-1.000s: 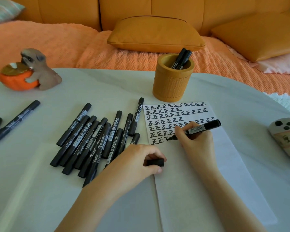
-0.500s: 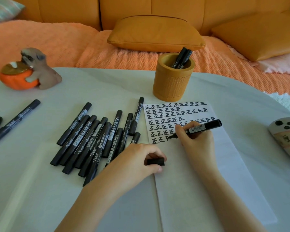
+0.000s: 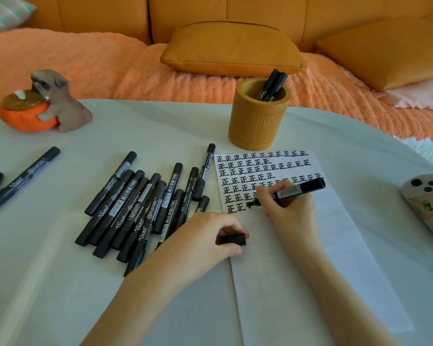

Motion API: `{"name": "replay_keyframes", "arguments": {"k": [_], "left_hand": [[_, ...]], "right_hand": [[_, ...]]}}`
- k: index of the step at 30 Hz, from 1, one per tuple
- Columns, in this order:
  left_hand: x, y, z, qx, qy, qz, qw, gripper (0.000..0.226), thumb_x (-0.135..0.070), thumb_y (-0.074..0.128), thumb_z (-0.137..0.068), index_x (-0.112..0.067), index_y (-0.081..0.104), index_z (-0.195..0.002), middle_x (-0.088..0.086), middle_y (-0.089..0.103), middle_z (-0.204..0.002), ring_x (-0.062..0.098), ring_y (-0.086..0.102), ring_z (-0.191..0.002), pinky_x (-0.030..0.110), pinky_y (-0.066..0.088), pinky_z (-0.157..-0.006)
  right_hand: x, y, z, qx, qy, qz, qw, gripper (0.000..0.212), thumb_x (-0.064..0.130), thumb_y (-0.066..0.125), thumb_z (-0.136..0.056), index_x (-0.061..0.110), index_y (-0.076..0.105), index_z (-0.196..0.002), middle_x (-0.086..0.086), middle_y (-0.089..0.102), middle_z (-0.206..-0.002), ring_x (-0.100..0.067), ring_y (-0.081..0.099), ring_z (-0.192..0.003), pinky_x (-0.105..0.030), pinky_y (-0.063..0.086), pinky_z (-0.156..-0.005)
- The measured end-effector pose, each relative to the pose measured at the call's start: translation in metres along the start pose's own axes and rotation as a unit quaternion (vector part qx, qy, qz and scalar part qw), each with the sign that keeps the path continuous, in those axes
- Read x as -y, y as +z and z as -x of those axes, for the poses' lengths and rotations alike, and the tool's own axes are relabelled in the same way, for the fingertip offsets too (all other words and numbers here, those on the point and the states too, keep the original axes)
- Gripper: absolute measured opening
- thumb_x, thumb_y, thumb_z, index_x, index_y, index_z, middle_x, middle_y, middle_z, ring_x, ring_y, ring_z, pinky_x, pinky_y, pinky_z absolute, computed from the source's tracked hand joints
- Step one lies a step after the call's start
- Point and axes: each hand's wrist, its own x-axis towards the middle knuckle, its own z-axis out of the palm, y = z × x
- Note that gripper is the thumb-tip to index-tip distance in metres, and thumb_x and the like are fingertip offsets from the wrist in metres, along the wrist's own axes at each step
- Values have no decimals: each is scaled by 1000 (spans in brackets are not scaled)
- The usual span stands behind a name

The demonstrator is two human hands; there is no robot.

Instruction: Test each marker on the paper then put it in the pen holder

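- Across the table [image 3: 160, 126], from its middle toward the near edge, lies the paper [image 3: 298, 270]. Its far end is filled with rows of test characters. It sits squarely before the person, seemingly so the writing hand reaches it without stretching.
- Left of the paper, at the table's middle, a pile of capped markers [image 3: 135, 208] lies fanned out. These are likely the untested stock, kept beside the sheet for easy picking.
- Near the far edge, just beyond the paper's far end, stands the pen holder [image 3: 258, 121]. A few tested markers [image 3: 273, 83] lean inside it; I judge these the finished ones.
- On the paper lies the right hand [image 3: 293, 211], fingers pinching the uncapped marker [image 3: 298, 189] low on its barrel for control. The tip touches the sheet in the last row, mid-character.
- At the paper's left edge rests the left hand [image 3: 205, 236], probably steadying the sheet. Thumb and forefinger pinch the cap [image 3: 232, 239] and the other fingers are curled, so recapping can follow at once.
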Motion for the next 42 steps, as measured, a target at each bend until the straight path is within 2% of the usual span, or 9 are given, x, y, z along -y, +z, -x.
{"name": "replay_keyframes", "arguments": {"k": [7,9,12,14,27,29,33,38,42], "left_hand": [[-1,0,0,-1,-1,-4,1000,21,-21,70,-80,-36,68,-95,-19,69,-94,-10,61,-87,19,49,-89],[-1,0,0,0,-1,-1,1000,21,-21,71,-80,-36,68,-94,-19,69,-94,-10,62,-88,20,50,-89],[-1,-1,0,1,-1,0,1000,21,-21,71,-80,-36,68,-94,-19,69,-94,-10,62,-88,20,50,-89],[-1,-1,0,0,0,1,1000,21,-21,71,-80,-36,68,-94,-18,69,-95,-10,62,-88,19,49,-89],[-1,-1,1,2,0,-6,1000,22,-21,71,-80,-36,67,-96,-20,69,-95,-12,61,-88,14,48,-88],[-1,-1,1,1,1,-8,1000,21,-21,70,-80,-36,68,-96,-21,68,-94,-13,61,-86,8,46,-84],[-1,-1,1,1,4,-11,1000,21,-20,71,-80,-35,67,-95,-22,68,-91,-14,60,-84,3,43,-78],[-1,-1,0,1,4,-10,1000,21,-20,70,-80,-35,68,-95,-20,68,-93,-13,60,-85,5,44,-79],[-2,0,1,1,0,5,1000,21,-20,70,-81,-36,68,-93,-20,69,-93,-12,61,-86,12,47,-85]], "right_hand": [[2,-1,1,1,2,21,1000,19,20,67,-83,4,62,-72,-10,65,-65,-4,49,-53,-16,38,-52],[3,-1,1,1,2,19,1000,19,19,66,-83,4,62,-72,-8,63,-61,-3,48,-51,-16,37,-51],[3,-2,1,-1,8,5,1000,21,18,66,-84,4,60,-70,11,50,-48,0,43,-46,-12,34,-48],[2,-3,1,1,6,-3,1000,21,17,66,-84,4,60,-70,12,49,-49,0,43,-46,-11,34,-48],[5,-1,3,-3,-3,28,1000,22,19,66,-84,2,59,-73,-18,63,-66,-6,46,-51,-16,36,-49],[4,-1,2,-11,-6,32,999,22,17,65,-84,1,57,-72,-12,57,-58,-5,43,-49,-14,34,-47],[2,-2,1,-29,-6,25,999,25,13,63,-85,8,50,-64,13,46,-42,-2,41,-43,-12,30,-44],[2,-3,0,-33,-9,25,999,25,12,62,-85,9,49,-64,16,45,-40,-1,40,-41,-11,30,-43],[2,-3,0,-29,-7,27,999,24,13,62,-85,1,51,-67,14,42,-40,-3,39,-42,-12,29,-42]]}}
